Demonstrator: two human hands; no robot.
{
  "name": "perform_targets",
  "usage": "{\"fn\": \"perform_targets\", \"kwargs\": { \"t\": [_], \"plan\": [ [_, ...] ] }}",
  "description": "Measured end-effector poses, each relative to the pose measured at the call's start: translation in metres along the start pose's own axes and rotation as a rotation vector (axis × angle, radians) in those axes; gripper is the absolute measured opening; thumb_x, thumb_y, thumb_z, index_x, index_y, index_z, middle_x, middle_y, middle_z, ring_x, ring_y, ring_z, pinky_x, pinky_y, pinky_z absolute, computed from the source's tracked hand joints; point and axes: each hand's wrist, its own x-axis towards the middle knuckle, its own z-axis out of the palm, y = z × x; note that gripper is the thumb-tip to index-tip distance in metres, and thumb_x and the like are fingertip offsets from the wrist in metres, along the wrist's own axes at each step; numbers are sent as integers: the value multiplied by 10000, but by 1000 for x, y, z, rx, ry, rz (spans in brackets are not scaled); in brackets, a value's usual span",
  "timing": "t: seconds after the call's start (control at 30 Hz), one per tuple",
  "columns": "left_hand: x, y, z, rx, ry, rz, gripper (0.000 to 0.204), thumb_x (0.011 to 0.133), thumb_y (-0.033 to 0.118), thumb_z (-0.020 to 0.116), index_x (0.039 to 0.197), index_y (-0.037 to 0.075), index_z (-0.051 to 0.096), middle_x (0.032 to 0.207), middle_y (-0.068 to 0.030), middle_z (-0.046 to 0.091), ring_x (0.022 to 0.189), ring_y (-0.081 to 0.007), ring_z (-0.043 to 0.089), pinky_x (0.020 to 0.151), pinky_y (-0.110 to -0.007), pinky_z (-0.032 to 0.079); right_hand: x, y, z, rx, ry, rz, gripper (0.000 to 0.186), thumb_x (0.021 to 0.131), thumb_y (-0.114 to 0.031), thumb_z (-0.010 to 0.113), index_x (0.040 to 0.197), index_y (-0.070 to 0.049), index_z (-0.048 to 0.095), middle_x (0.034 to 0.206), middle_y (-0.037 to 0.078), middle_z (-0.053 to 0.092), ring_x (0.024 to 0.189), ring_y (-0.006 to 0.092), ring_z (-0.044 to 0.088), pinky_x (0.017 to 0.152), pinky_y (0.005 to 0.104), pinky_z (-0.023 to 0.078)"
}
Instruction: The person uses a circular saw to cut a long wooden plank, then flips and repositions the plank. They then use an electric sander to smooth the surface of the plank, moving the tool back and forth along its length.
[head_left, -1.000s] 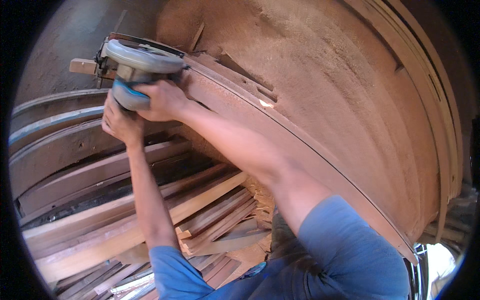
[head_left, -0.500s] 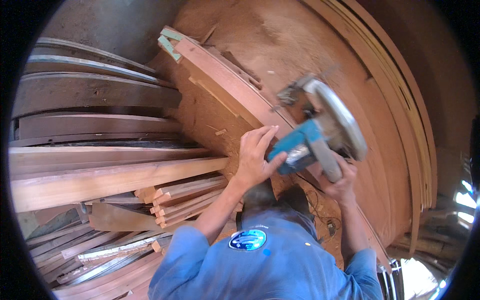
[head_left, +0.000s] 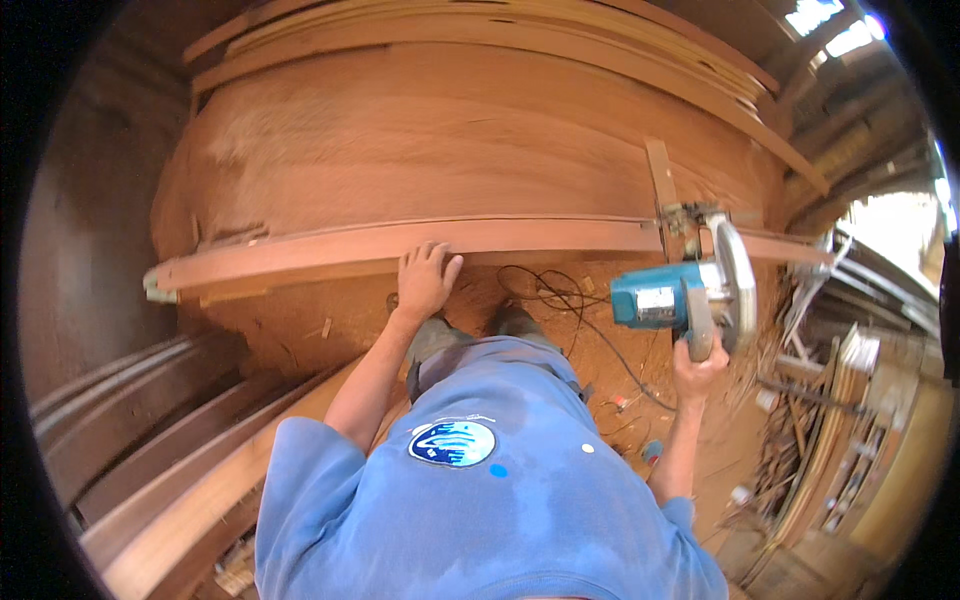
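The right hand (head_left: 699, 371) is gripping the circular saw (head_left: 655, 300) at three o'clock; the left hand (head_left: 425, 284), loosely spread, is meeting the plank (head_left: 540, 237) around eleven: seemingly positioning, calling for steady alignment.

A teal circular saw (head_left: 655, 292) seemingly touches the reddish plank (head_left: 520, 237) near its right end.

Long planks (head_left: 195, 505) at lower left

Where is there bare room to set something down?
The brown surface, between the long plank and the far stacked boards, has bare room mid-span. Crowded: the plank's right stretch, where the right hand holds the blue saw.
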Motion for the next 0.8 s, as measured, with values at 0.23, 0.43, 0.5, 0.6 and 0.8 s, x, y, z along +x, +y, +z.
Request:
{"fn": "perform_targets", "kwargs": {
  "t": [0.23,0.43,0.5,0.6,0.8],
  "plan": [
    [79,124,100,36,-54,343,529,989,433,578,1393,92,545,1395,-151,572,1339,-372,480,1143,-536,316,-154,111,-68,-178,263,589,409,756,-123,679,1126,51,684,893,235,726,835,380,719,808,444,552],
    [118,138,169,148,-251,248,627,1000,551,493,1448,113,508,1435,-197,536,1368,-390,452,1165,-585,253,-312,155,-44,-197,432,932,429,759,-161,680,1129,55,688,1013,265,725,965,404,702,873,454,535],
    [131,130,169,195,-279,194,613,999,565,488,1415,117,535,1404,-204,552,1350,-388,468,1144,-592,270,-340,141,-18,-266,459,1046,419,764,-145,675,1129,62,686,1014,227,732,960,344,704,884,423,533],
    [157,129,172,221,-331,138,578,994,569,500,1348,119,577,1348,-205,581,1310,-387,504,1101,-597,311,-382,138,13,-224,500,1202,464,759,-152,678,1163,75,672,1072,248,724,996,379,697,911,435,528],
    [192,128,182,258,-408,127,540,989,564,523,1243,102,636,1285,-203,638,1234,-383,581,1031,-589,389,-391,126,69,-173,558,1344,547,769,-193,692,1245,73,651,1159,241,718,1084,371,690,964,433,510]
  ]
}}
